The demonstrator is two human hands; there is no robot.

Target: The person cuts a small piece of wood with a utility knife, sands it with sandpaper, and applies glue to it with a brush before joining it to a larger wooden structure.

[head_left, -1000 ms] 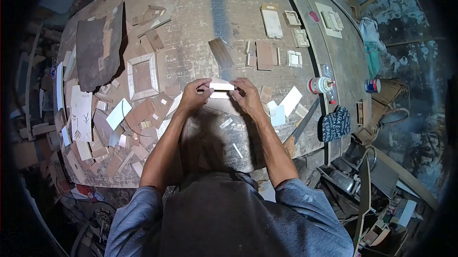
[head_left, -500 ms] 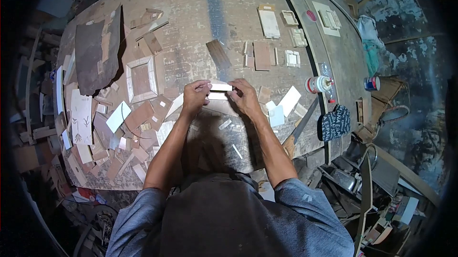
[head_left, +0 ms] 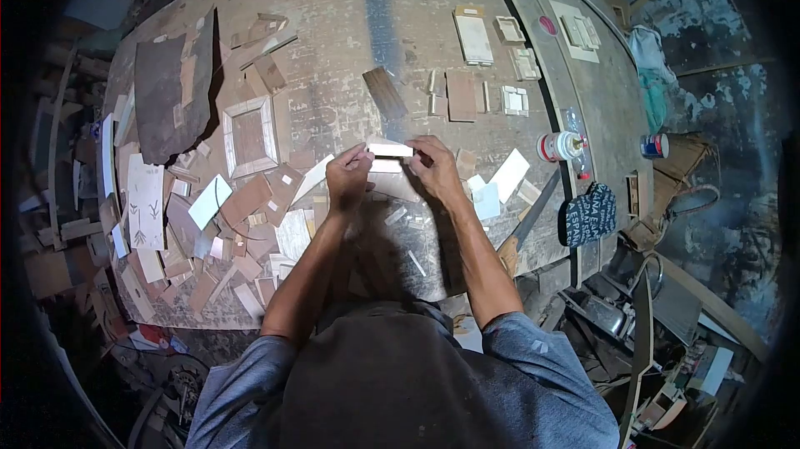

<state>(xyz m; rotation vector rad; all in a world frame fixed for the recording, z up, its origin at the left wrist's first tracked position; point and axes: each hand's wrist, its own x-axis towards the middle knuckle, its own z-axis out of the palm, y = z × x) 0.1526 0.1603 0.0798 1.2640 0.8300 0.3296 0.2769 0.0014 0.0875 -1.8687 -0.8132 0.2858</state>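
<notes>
Both forearms [head_left: 477,261] slanted inward from the lower frame! Just above centre, the curled left hand [head_left: 348,179] and curled right hand [head_left: 437,172] pinched a pale wooden strip [head_left: 390,150] at opposite ends, keeping it crosswise.

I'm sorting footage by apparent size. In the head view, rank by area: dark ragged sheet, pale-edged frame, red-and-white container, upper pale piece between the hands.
1. Dark ragged sheet
2. Pale-edged frame
3. Red-and-white container
4. Upper pale piece

Nearness to the camera leaves real sizes unsure.
</notes>
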